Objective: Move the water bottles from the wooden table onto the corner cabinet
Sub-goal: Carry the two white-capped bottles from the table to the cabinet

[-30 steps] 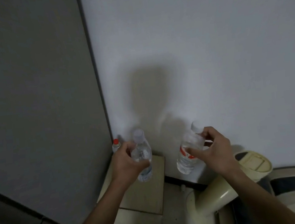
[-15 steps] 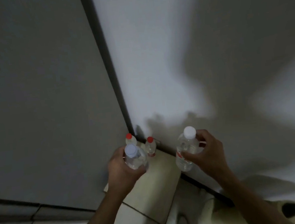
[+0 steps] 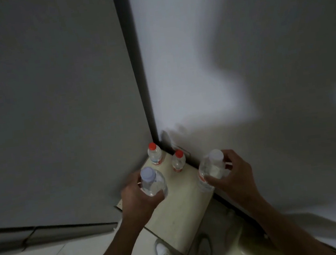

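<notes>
My left hand (image 3: 138,195) grips a clear water bottle with a pale blue cap (image 3: 152,181), upright over the left side of the cream corner cabinet top (image 3: 183,213). Over the cabinet's right edge, my right hand (image 3: 233,174) holds a second clear bottle with a white cap and red label (image 3: 210,168). Two small red-capped bottles stand at the back of the cabinet in the corner: one at the left (image 3: 154,153) and one at the right (image 3: 178,159). I cannot tell whether the held bottles touch the cabinet top.
A grey wall (image 3: 52,111) on the left and a white wall (image 3: 230,78) on the right meet at a dark corner strip right behind the cabinet. Pale floor tiles lie at lower left. My white shoes (image 3: 163,253) stand at the cabinet's front. A cream object sits at lower right.
The view has drawn closer and tipped down over the cabinet. Both hands carried their bottles in over the cabinet top, and the second red-capped bottle has come into sight.
</notes>
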Demonstrator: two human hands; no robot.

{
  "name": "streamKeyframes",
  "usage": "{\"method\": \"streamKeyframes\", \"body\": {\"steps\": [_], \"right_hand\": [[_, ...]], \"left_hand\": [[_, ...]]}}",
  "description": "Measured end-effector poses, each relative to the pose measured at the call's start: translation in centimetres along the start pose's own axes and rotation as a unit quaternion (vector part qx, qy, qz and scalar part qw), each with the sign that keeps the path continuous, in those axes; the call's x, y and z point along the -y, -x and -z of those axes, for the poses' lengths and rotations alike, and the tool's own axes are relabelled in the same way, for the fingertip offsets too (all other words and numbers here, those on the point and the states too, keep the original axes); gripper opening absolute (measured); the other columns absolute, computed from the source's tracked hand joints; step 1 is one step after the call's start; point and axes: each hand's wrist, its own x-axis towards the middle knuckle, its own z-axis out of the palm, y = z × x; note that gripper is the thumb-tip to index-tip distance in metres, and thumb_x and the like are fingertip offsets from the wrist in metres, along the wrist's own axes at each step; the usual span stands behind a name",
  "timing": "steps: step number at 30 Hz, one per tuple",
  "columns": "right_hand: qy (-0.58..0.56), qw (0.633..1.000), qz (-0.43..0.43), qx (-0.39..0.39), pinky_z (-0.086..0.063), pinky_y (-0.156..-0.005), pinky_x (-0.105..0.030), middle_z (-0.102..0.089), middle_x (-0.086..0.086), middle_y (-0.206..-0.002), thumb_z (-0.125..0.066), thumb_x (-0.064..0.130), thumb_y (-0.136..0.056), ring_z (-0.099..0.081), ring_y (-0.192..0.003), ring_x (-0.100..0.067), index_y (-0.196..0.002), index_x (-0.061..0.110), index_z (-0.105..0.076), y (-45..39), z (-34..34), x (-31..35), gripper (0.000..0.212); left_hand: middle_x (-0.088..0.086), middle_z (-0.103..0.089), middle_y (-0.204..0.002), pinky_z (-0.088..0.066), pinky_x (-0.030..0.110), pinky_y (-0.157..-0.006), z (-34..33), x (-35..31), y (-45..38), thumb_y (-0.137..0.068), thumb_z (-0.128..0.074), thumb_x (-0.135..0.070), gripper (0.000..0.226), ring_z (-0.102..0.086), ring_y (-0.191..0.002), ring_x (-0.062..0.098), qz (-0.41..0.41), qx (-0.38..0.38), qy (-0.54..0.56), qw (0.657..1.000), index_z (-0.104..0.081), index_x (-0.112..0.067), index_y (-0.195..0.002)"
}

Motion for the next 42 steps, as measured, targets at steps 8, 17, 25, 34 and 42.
{"method": "streamKeyframes", "body": {"steps": [8, 17, 25, 34, 42], "right_hand": [[-0.001, 0.999, -0.027, 0.036, -0.051, -0.082, -0.013, -0.063, 0.016, -0.107, -0.09, 0.04, -0.061, -0.061, -0.098, -0.001, -0.113, 0.025, -0.058, -1.1, -3.7, -6.3, 0.063], [0.004, 0.999, -0.037, 0.018, -0.049, -0.081, -0.009, -0.067, 0.01, -0.106, -0.094, 0.028, -0.058, -0.062, -0.096, -0.002, -0.11, 0.021, -0.061, -1.3, -7.1, -13.0, 0.062], [0.023, 0.998, -0.045, 0.024, -0.046, -0.08, -0.005, -0.066, 0.01, -0.107, -0.095, 0.026, -0.057, -0.061, -0.098, 0.003, -0.112, 0.022, -0.06, -2.0, -8.7, -15.9, 0.065], [0.024, 0.998, -0.059, 0.017, -0.049, -0.084, -0.009, -0.066, 0.009, -0.107, -0.094, 0.026, -0.057, -0.061, -0.099, 0.0, -0.113, 0.018, -0.061, -3.1, -9.1, -16.5, 0.066], [0.018, 0.997, -0.069, 0.017, -0.051, -0.085, -0.014, -0.066, 0.008, -0.109, -0.094, 0.025, -0.057, -0.062, -0.101, -0.003, -0.114, 0.017, -0.061, -3.2, -9.0, -16.6, 0.067]], "left_hand": [[-0.018, -0.063, -0.094, -0.049, 0.023, -0.071, -4.2, 5.8, -1.6, -0.052, -0.091, -0.011, 0.063, -0.061, -0.084, 0.001, 0.004, 0.022, -0.017, 1.0, -0.056, -0.033, -0.1], [-0.026, -0.056, -0.096, -0.041, 0.006, -0.074, -9.3, 12.2, -4.2, -0.056, -0.093, -0.009, 0.068, -0.058, -0.089, -0.012, 0.012, 0.024, -0.015, 1.0, -0.054, -0.031, -0.106], [-0.009, -0.063, -0.108, -0.048, 0.021, -0.084, -13.4, 16.4, -7.3, -0.057, -0.092, -0.02, 0.065, -0.061, -0.094, 0.006, -0.026, 0.057, -0.017, 0.998, -0.058, -0.024, -0.113], [-0.009, -0.059, -0.106, -0.043, 0.006, -0.082, -16.2, 17.1, -7.0, -0.058, -0.091, -0.005, 0.068, -0.056, -0.096, -0.007, -0.022, 0.065, -0.011, 0.998, -0.056, -0.021, -0.114], [-0.026, -0.05, -0.112, -0.039, 0.001, -0.085, -16.6, 18.4, -6.4, -0.064, -0.089, -0.02, 0.066, -0.05, -0.105, -0.015, -0.018, 0.12, -0.017, 0.992, -0.055, -0.02, -0.12]]}}
